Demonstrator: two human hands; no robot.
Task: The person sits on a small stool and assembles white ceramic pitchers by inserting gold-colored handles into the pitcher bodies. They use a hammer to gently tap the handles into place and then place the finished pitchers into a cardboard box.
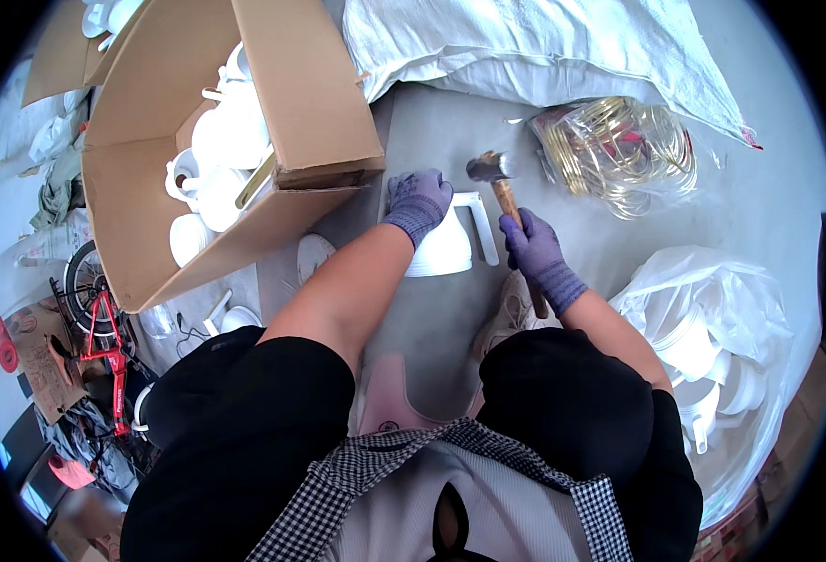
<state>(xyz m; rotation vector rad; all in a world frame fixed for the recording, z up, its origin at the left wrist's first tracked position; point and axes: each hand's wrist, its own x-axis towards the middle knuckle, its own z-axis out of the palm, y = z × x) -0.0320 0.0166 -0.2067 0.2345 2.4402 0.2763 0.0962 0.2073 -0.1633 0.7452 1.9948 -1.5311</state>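
My left hand (419,199), in a purple knit glove, is closed on the upper part of a white plastic jug (443,251). The jug stands on the floor between my feet, its handle (480,229) to the right; the glove hides part of its top. In my gloved right hand (536,245) is a hammer (505,192), gripped round its wooden handle. The dark metal hammer head is raised just beyond and right of the jug, apart from it.
An open cardboard box (324,122) of white plastic parts stands at the left. Far off lies a white woven sack (525,47), beside a clear bag of gold-coloured rings (614,150). A clear bag (713,281) of white parts sits at the right; a red bicycle (116,361) is far left.
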